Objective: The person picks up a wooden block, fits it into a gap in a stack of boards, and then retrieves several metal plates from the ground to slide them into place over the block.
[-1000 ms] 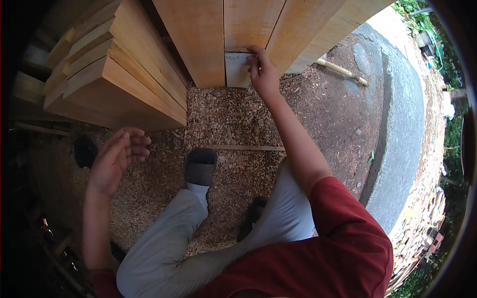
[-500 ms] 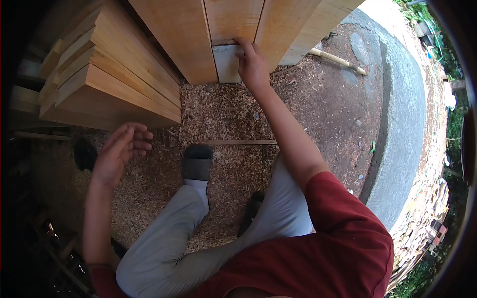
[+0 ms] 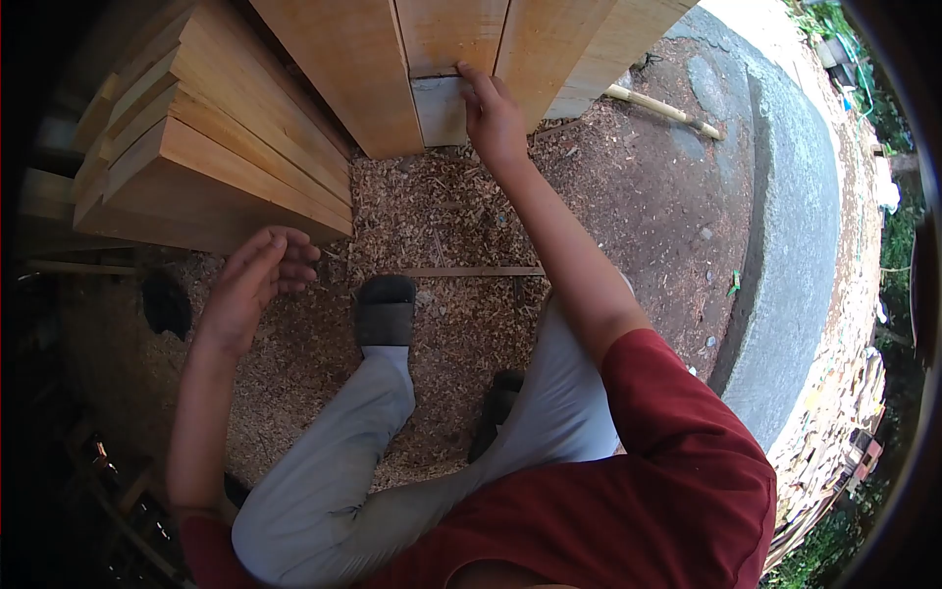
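Observation:
Upright wooden boards lean side by side at the top of the view. My right hand [image 3: 494, 116] is at the lower end of the middle wooden board [image 3: 449, 37], fingertips curled at its bottom edge; the underside of the grip is hidden. Below that edge shows a whitish surface [image 3: 440, 110]. A longer board [image 3: 339, 74] stands to its left and another board [image 3: 554, 59] to its right. My left hand [image 3: 257, 280] holds nothing, its fingers loosely bent and apart, just below the end of a stack of thick boards [image 3: 235, 167].
Wood shavings [image 3: 442, 226] cover the ground, with a thin wooden strip [image 3: 471, 272] lying across them. A pole [image 3: 667, 110] lies to the right, before a concrete ledge [image 3: 785, 265]. My sandalled foot [image 3: 385, 312] rests near the strip.
My left hand has moved slightly right and up. The right hand stays at the board's lower edge, while the whole view has shifted a little.

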Motion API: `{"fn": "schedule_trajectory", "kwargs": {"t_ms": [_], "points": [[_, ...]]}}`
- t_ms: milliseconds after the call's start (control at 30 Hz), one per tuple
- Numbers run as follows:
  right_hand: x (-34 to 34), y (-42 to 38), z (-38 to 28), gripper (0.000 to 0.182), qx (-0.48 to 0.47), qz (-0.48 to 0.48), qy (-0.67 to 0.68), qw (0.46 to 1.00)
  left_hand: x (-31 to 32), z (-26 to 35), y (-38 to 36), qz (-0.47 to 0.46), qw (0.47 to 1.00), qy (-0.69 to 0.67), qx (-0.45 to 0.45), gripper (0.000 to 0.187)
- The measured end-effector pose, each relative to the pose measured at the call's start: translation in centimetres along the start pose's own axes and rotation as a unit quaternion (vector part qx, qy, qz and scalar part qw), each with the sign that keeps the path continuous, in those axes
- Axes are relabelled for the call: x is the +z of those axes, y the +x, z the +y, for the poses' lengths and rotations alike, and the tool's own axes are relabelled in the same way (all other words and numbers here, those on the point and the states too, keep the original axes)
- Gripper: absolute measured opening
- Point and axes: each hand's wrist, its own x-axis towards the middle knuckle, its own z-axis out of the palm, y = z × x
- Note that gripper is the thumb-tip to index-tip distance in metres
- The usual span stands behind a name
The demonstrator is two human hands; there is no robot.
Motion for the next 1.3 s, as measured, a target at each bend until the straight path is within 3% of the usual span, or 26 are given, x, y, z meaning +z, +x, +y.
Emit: {"fn": "schedule_trajectory", "kwargs": {"t_ms": [67, 133, 367, 433, 633, 767, 933, 1067, 1300], "points": [[0.0, -0.3, -0.2, 0.049, 0.003, -0.002, 0.007, 1.0, 0.6, -0.2, 0.1, -0.025, 0.999, 0.027, -0.016, 0.033], [-0.4, -0.6, -0.1, 0.063, -0.002, -0.022, 0.006, 1.0, 1.0, -0.2, 0.1, -0.031, 0.998, 0.043, -0.015, 0.033], [0.3, -2.2, 1.8, 0.072, -0.009, -0.012, 0.035, 0.999, 1.4, -0.8, 0.7, -0.037, 0.996, 0.075, -0.018, 0.033], [-0.5, -1.7, 0.7, 0.073, -0.078, 0.012, -0.064, 0.995, 1.6, -0.8, 0.7, -0.039, 0.996, 0.081, -0.021, 0.033], [-1.0, -2.0, 0.5, 0.086, -0.039, -0.043, -0.066, 0.996, 1.7, -1.2, 1.1, -0.045, 0.995, 0.089, -0.021, 0.033], [-1.2, -2.2, 0.6, 0.086, -0.035, -0.062, -0.054, 0.996, 1.7, -1.3, 1.3, -0.043, 0.995, 0.085, -0.019, 0.033], [-1.2, -3.0, 0.7, 0.085, 0.057, -0.075, 0.041, 0.995, 1.8, -1.6, 1.6, -0.047, 0.995, 0.092, -0.017, 0.033], [-1.7, -3.2, 1.1, 0.082, -0.034, -0.075, -0.04, 0.996, 1.9, -1.8, 2.1, -0.06, 0.993, 0.1, -0.016, 0.033], [-2.9, -3.6, 1.0, 0.076, 0.067, -0.108, 0.006, 0.992, 2.8, -1.5, 3.1, -0.075, 0.992, 0.101, -0.015, 0.031]]}}
